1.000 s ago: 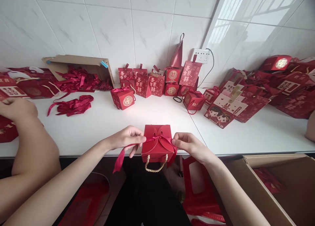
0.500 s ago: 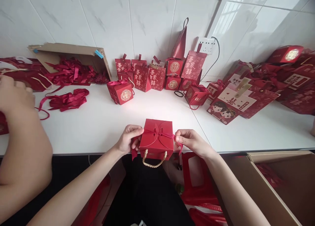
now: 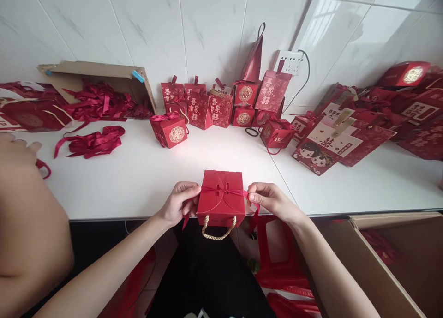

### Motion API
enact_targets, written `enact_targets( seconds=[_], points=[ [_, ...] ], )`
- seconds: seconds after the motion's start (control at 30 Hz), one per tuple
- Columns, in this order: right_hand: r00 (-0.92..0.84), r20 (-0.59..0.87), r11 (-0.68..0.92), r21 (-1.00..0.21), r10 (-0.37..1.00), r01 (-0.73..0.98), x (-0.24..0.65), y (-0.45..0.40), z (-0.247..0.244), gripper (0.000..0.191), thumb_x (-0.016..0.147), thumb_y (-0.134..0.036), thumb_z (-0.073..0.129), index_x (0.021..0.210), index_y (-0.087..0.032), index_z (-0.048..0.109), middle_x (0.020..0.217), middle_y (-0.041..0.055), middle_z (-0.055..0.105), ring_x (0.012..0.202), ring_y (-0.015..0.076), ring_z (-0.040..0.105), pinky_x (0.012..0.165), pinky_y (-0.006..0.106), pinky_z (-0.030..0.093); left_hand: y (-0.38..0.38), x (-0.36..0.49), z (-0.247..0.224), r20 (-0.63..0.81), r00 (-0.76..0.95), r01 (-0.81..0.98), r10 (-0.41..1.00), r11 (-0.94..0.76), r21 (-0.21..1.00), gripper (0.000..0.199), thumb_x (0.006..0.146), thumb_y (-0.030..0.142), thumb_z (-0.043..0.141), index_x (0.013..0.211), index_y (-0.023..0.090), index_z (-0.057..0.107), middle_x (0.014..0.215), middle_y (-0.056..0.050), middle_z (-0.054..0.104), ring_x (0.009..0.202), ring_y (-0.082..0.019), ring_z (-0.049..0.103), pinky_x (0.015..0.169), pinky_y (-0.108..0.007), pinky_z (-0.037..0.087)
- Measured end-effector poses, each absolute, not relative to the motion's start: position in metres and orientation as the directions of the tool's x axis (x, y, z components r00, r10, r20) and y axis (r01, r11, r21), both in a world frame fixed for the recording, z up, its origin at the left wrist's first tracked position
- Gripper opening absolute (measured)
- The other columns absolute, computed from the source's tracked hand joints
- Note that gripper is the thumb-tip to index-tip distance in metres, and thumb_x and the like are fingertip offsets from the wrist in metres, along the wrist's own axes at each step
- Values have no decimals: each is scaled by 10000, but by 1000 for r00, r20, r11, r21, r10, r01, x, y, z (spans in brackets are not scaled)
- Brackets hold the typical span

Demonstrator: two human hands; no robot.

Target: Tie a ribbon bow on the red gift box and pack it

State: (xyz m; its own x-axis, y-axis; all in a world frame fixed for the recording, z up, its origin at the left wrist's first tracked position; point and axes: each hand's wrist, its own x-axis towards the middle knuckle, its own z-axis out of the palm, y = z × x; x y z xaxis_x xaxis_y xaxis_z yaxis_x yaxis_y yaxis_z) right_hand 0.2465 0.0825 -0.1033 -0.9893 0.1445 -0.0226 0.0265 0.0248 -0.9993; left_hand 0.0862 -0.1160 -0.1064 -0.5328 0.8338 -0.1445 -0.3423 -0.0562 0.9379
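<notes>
A square red cardboard gift box (image 3: 221,207) sits in front of me at the near edge of the bench (image 3: 138,189), its front side showing past that edge; I cannot tell how much of its base is supported. Curved flaps meet on its lid, and a thin crimson satin-like ribbon (image 3: 236,191) crosses them. A twisted gold cord handle (image 3: 218,237) hangs from the front.

I judge the box light and fairly stiff along its edges, but its lid would dent under a hard press. The ribbon looks soft and slippery, so it wants a firm pinch close to the box; the box itself is best held by its side walls or the cord.

The box lies between my two hands. My left hand (image 3: 182,200) is just beside its left wall, thumb and fingers closed on the ribbon, a tail hanging below. My right hand (image 3: 269,200) stands a little off the right wall, thumb and forefinger pinching the other length.

Further out, a faceted red card box with a gold medallion (image 3: 169,133) stands beyond mine. To its left lies a loose heap of crimson ribbon (image 3: 97,142), near a co-worker's hand (image 3: 17,163). Below the bench on my right is an open brown cardboard carton (image 3: 346,260).
</notes>
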Motion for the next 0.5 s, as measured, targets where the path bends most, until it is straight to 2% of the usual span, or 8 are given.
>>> enact_targets(
  seconds=[0.17,0.33,0.43,0.5],
  points=[
    [-962,136,-23,-989,235,-146,252,72,-93,224,820,-390,636,734,-184,617,729,1,591,685,119,531,657,262,410,-122,97,-100,-52,-616,-203,786,-95,975,393,691,408,658,435,157,496,313,46,439,249,-53,402,301,-154,270],
    [-939,255,1,-965,231,-262,247,56,-65,111,813,-307,659,759,-211,649,1113,41,653,991,178,601,815,306,476,-122,105,-98,-12,-594,-95,804,-56,994,363,752,378,576,468,172,481,326,50,423,279,-82,446,330,-182,283],
    [-947,256,-21,-964,195,-265,236,48,-55,109,828,-303,641,782,-204,644,1007,45,700,904,166,648,775,297,510,-122,104,-93,-8,-552,-15,834,-1,1000,354,782,384,520,497,179,472,372,39,454,317,-86,445,362,-203,300],
    [-943,258,-5,-964,208,-265,229,45,-54,121,818,-311,652,791,-194,642,891,38,714,794,144,658,713,268,519,-123,103,-87,17,-542,130,840,64,989,345,808,385,488,527,185,470,422,36,460,377,-91,448,412,-218,333]
  ],
)
